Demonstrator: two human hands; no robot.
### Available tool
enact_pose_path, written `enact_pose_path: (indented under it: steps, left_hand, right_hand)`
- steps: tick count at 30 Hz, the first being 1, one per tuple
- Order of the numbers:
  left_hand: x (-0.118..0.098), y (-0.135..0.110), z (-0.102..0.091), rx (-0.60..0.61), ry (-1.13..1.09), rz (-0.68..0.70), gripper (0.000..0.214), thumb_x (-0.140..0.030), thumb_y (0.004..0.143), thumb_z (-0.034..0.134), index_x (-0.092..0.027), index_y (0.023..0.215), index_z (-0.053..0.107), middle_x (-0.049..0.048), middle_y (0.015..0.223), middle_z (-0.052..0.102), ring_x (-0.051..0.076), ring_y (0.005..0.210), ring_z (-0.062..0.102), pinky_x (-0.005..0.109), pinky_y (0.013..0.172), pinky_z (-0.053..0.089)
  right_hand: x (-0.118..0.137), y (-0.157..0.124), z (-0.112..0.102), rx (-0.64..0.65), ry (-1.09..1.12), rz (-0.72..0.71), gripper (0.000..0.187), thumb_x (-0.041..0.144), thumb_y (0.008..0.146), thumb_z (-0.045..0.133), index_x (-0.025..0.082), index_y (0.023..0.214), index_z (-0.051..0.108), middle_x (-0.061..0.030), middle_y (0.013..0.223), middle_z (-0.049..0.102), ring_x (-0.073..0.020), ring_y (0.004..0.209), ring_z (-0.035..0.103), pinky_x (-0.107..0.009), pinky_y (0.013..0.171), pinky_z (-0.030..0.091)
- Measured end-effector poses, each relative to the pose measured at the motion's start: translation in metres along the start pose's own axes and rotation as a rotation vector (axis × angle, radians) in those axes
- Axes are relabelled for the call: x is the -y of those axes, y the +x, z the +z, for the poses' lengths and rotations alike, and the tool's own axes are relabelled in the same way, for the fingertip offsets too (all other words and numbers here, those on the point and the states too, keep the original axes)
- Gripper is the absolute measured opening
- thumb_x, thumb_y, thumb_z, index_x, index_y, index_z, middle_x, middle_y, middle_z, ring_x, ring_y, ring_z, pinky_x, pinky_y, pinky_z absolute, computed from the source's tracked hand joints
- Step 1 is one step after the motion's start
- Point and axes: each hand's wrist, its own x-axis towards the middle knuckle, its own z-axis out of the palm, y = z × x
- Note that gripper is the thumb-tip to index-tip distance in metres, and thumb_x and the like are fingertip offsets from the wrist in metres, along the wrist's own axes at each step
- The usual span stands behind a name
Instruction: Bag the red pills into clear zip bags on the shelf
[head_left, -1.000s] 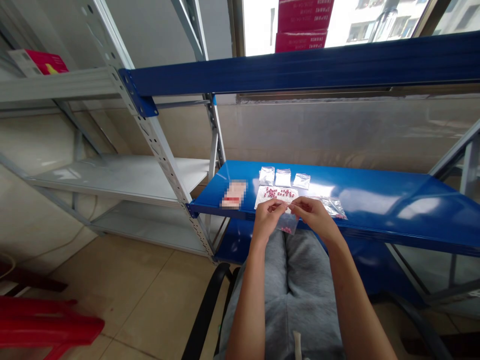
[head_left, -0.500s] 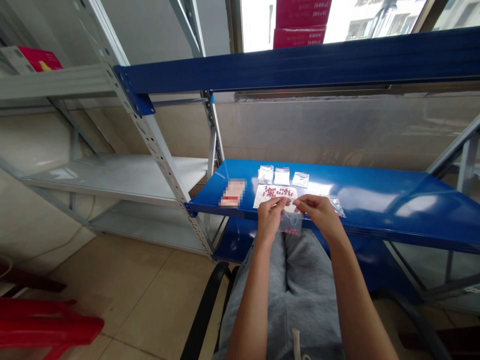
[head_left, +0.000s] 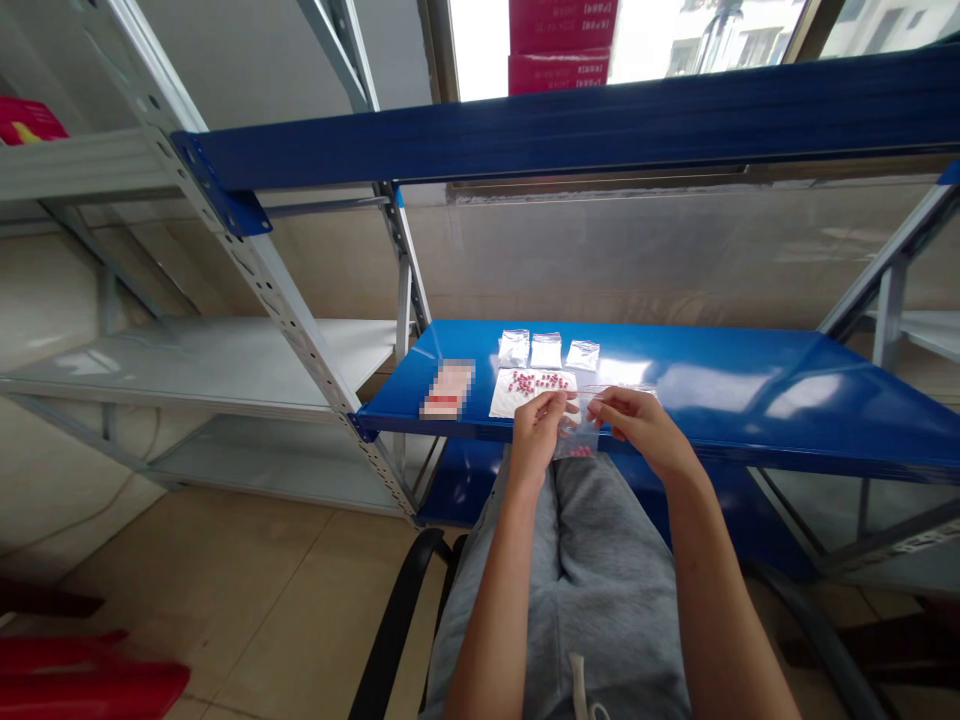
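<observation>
- Location: a room with a tiled floor and a window, fitted with a grey slotted-angle rack [head_left: 292, 330] carrying blue steel shelf beams. The work surface is a glossy blue steel shelf [head_left: 750, 410], directly before the seated person's lap.
- Left hand [head_left: 536, 435]: closed in a pinch on the upper left of a clear zip bag [head_left: 577, 440]. Exact finger placement is partly hidden.
- Right hand [head_left: 645, 425]: pinching the bag's upper right edge, with fingers [head_left: 604, 408] extended toward the left hand.
- Held item: the bag hangs between both hands, just off the shelf's front edge and above the lap. Holding it by the top edge lets its contents settle low.
- Bag contents: a few red pieces [head_left: 581, 451] rest in the bottom. Their exact count cannot be determined.
- Nearest supply: a white sheet [head_left: 510, 402] lies flat beside the left hand, with about 2 rows' worth of round red pieces [head_left: 534, 381] gathered on it. The flat sheet keeps them together in 1 patch.
- Shelf, rear: 3 small clear bags [head_left: 546, 350] stand spaced in a row behind the sheet, apart from the work area.
- Shelf, left: a pixelated packet [head_left: 448, 390] lies well clear of the hands. Its details are obscured.
</observation>
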Motion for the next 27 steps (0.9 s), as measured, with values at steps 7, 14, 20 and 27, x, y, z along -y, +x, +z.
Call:
enact_pose_path:
  steps: [7,14,20,27]
  left_hand:
    - [-0.001,-0.002,0.008,-0.029,-0.016,0.029,0.025,-0.039,0.075,0.081,-0.016,0.085,0.077,0.0034,0.077,0.072,0.014,0.071,0.063,0.025,0.07,0.048]
    - [0.002,-0.001,0.016,-0.061,-0.07,0.067,0.022,-0.035,0.074,0.081,-0.015,0.082,0.077,0.0039,0.077,0.073,0.016,0.076,0.064,0.026,0.073,0.048]
    - [-0.006,-0.006,0.038,-0.025,-0.069,0.07,0.024,-0.038,0.079,0.077,-0.015,0.086,0.078,0.0054,0.077,0.074,0.016,0.073,0.067,0.026,0.072,0.05]
    - [0.008,0.021,0.079,0.19,0.004,-0.005,0.026,-0.036,0.089,0.069,-0.015,0.101,0.077,0.008,0.084,0.075,0.013,0.067,0.069,0.023,0.063,0.051]
  right_hand:
    - [0.001,-0.006,-0.005,0.065,-0.009,-0.037,0.036,0.053,0.08,0.073,0.017,0.081,0.069,-0.0032,0.072,0.068,-0.0152,0.065,0.057,-0.026,0.058,0.04]
    - [0.009,-0.002,-0.019,0.143,-0.189,-0.202,0.033,0.045,0.093,0.059,0.018,0.075,0.069,-0.0038,0.075,0.07,-0.0169,0.07,0.063,-0.029,0.069,0.049]
    - [0.029,0.003,-0.051,0.113,-0.365,-0.251,0.031,0.045,0.089,0.062,0.018,0.076,0.071,-0.005,0.073,0.071,-0.0182,0.067,0.064,-0.029,0.063,0.048]
    - [0.01,0.0,-0.107,0.002,-0.254,-0.021,0.045,0.062,0.081,0.07,0.017,0.084,0.073,-0.0087,0.076,0.074,-0.0193,0.067,0.065,-0.027,0.053,0.045]
